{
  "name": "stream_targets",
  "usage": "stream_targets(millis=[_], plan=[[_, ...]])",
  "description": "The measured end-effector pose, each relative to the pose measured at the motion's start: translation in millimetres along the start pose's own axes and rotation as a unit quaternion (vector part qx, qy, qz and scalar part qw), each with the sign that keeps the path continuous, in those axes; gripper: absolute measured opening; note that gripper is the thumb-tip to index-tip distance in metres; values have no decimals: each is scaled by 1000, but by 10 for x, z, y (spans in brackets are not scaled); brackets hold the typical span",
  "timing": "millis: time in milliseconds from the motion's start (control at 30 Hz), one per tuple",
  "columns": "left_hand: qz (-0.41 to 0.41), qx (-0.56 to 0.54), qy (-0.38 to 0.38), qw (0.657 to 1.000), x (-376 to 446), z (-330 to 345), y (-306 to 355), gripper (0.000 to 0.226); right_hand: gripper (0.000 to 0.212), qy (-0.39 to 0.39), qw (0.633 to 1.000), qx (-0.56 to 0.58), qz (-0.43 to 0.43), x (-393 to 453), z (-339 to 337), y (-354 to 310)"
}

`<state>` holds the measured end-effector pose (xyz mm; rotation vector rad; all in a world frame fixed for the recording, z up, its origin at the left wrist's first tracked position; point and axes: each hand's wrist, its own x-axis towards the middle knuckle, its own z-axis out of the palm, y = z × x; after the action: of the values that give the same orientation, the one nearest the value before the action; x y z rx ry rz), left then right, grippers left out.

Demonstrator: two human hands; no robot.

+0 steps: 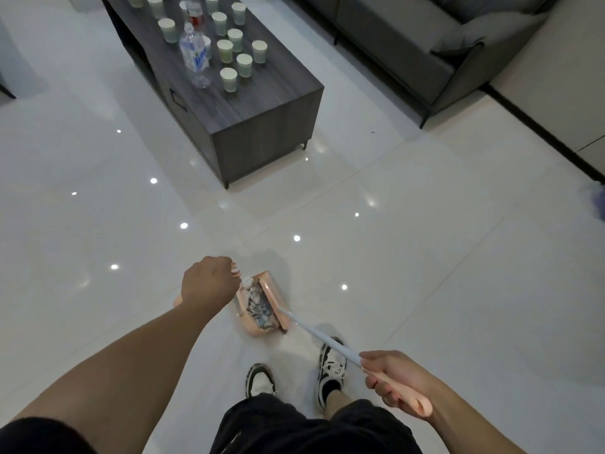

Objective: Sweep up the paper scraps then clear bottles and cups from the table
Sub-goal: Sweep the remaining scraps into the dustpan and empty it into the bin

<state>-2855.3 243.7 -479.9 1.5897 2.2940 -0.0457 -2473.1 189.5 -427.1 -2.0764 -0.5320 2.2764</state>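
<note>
I stand on a glossy white tiled floor (425,257) dotted with reflected ceiling lights. A grey sofa (409,37) fills the far right, and a dark wood-grain tabletop (271,90) runs away from me ahead.

On the tabletop I count about thirteen pale paper cups (228,79), some cut off at the top edge, so the count is not exact. Among them stand two clear plastic bottles: one with a blue label (194,54) nearest me, and one with red liquid (195,14) behind it.

At my feet lies one pink dustpan (258,306) on the floor, holding a heap of paper scraps (258,304). One broom's pink head (273,301) rests across the pan's mouth against the scraps.

My left hand (209,285) hovers above the dustpan's left side, its fingers curled round a pink grip; I see only the tip of it. The fingers of my right hand (393,378) wrap tightly round the broom handle (324,339) where the white pole meets its pink end, well back from the scraps, near my two shoes (330,365).
</note>
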Motion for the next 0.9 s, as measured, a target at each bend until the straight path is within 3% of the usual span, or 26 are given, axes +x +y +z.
stream_targets(millis=[333,433,500,600,900], plan=[[16,-30,22,999,453,-418,836,24,30,95,988,83,-85,162,-400,-445],[17,-22,14,1000,710,-490,1257,25,20,120,983,92,-108,269,-611,-668],[19,-31,22,999,948,-528,1593,26,8,134,980,90,-112,389,-832,-887],[25,-37,29,999,1352,-571,2166,28,16,143,976,117,-119,636,-1282,-1281],[-20,-37,51,998,2425,-953,3846,25,10,146,969,177,-92,899,-2708,-2461]])
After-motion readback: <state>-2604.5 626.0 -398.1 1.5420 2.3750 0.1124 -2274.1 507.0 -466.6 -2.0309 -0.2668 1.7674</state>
